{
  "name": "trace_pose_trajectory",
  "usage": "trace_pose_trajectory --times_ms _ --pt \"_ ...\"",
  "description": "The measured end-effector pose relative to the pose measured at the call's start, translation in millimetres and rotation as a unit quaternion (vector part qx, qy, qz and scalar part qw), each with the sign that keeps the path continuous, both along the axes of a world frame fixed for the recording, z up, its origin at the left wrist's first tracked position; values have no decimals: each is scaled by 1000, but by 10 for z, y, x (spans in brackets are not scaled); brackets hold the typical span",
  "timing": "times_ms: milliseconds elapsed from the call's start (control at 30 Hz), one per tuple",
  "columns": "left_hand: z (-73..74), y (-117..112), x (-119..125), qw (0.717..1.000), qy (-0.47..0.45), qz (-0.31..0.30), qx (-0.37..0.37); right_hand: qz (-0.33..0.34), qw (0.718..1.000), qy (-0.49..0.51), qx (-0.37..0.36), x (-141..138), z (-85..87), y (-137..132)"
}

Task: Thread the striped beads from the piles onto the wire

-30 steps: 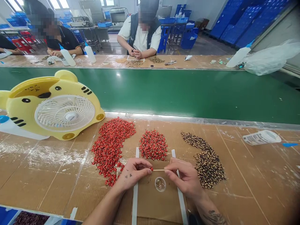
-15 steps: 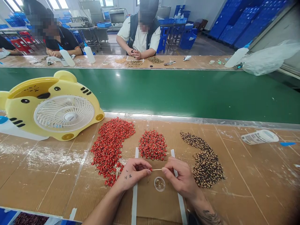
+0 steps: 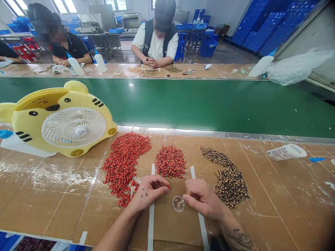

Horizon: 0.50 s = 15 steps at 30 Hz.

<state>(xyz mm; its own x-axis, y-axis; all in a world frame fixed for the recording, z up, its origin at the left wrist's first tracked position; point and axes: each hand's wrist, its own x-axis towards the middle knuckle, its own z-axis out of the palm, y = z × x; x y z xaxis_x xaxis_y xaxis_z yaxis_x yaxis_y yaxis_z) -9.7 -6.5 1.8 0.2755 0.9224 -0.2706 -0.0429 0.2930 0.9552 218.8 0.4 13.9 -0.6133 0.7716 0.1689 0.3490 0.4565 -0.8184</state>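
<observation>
Between the thumb and forefinger of my left hand (image 3: 148, 193) is a small red piece (image 3: 168, 187), mostly covered by the fingertips. My right hand (image 3: 202, 198) pinches a toothpick (image 3: 181, 202), whose tip dips into a small clear cup (image 3: 178, 211). That round cup stands on the brown cardboard sheet (image 3: 172, 228) between two white tape strips, and its contents look clear. A round pile of small red-and-black pieces (image 3: 170, 162) lies just beyond my hands. To the left spreads a larger red pile (image 3: 123, 164); at right are black-and-tan pieces (image 3: 231, 186).
A yellow tiger-faced fan (image 3: 75, 122) stands at left beside a white bottle (image 3: 23, 146). A white tub (image 3: 286, 152) lies at right near a blue cap (image 3: 316, 159). Past the green belt (image 3: 196, 104), a person (image 3: 157, 45) handles small pieces at the opposite bench.
My right hand has brought the toothpick down from beside the red piece into the clear cup. My left hand stays in place, still pinching the red piece.
</observation>
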Motion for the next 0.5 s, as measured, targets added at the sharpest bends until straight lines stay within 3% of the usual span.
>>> trace_pose_trajectory --times_ms 100,267,333,400,500 --pt "-6 2 -1 1000 -8 0 -7 24 996 -86 -12 13 34 36" --pt "38 -16 -6 1000 -12 8 -21 -171 978 -117 25 357 202 138" --pt "50 -20 -10 1000 -13 10 -22 -216 965 -143 35 576 275 166" --pt "52 -18 -12 1000 -18 11 -20 -209 958 -190 45 775 309 156" --pt "47 -14 -10 999 -25 6 -20 -144 953 -260 58 965 264 59"
